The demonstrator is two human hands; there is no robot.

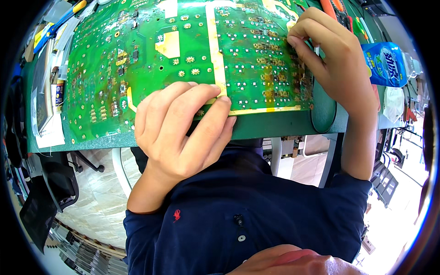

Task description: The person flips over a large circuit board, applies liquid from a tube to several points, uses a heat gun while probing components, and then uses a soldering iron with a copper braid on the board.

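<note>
A large green circuit board [146, 64] with small soldered parts and pale gold strips lies across the table. My left hand [181, 128] is closed at the board's near edge, its fingertips on top and another digit just below the rim. Over the board's right side, my right hand [327, 55] is bent into a pinch, thumb and index finger together close to the surface. Whatever those fingertips hold is hidden or too small to make out. A short whitish stick-like piece [316, 51] shows beneath the right hand.
On the right stands a blue-labelled bottle [385, 64] beside a crumpled clear plastic bag [393, 104]. Red-orange handled tools [328, 8] lie at the far right. A blue and yellow tool [62, 23] and papers [50, 130] line the left side of the green table [256, 128].
</note>
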